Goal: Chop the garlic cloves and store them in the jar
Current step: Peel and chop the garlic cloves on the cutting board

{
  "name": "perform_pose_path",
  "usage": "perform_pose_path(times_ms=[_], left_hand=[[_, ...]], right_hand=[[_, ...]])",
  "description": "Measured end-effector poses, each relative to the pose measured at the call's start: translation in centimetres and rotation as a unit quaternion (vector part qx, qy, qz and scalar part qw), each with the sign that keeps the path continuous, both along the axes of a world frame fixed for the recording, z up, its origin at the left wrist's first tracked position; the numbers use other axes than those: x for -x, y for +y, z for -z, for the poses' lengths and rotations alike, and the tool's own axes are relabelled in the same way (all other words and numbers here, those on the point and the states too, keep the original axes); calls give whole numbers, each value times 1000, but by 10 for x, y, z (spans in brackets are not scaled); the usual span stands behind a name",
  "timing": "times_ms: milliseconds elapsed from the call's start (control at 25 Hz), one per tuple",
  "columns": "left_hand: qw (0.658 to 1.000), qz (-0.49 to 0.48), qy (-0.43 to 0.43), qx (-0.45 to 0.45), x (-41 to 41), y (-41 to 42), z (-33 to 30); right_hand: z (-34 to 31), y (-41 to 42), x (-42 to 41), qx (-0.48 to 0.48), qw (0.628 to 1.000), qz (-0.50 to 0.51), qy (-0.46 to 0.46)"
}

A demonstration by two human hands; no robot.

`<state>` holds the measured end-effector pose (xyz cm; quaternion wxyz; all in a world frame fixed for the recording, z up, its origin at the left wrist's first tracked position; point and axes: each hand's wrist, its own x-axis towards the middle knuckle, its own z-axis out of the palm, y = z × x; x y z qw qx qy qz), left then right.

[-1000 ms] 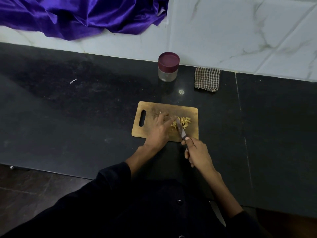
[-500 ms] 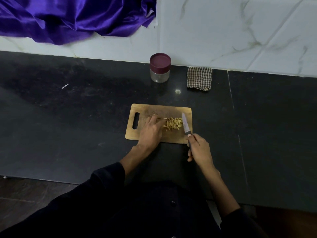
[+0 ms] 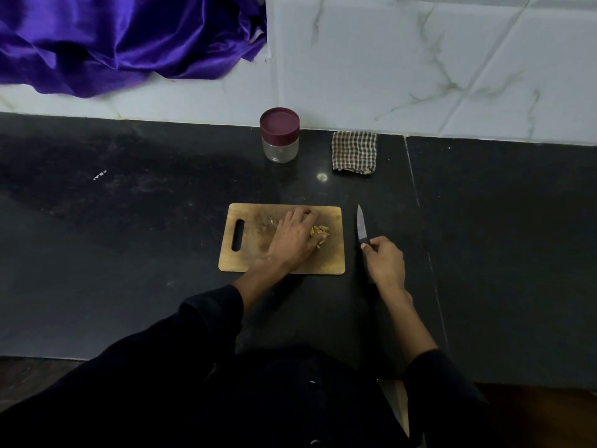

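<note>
Black stone countertop (image 3: 135, 240) against a marble-tiled wall.
A wooden cutting board (image 3: 248, 260) sits at centre; lidded jar (image 3: 279, 135) at 12 o'clock, checked cloth (image 3: 354, 151) at 1 o'clock, both near the wall.

Single head view, high above near edge of surface (image 3: 129, 237), facing forward and down toward far wall (image 3: 420, 59); moderately distant, wide-angle.

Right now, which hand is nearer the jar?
Left. The left hand rests on the cutting board over the garlic pieces, almost straight in front of the jar. The right hand holds the knife off the board, farther right.
</note>
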<state>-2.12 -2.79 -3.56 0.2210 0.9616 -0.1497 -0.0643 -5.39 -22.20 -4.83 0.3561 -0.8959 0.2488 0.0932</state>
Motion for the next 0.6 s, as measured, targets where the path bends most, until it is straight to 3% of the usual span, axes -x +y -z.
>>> perform_pose_path(times_ms=[600], left_hand=[[1000, -11, 10, 1, -1, 10, 5]], right_hand=[[13, -2, 4, 95, 995, -17, 15]])
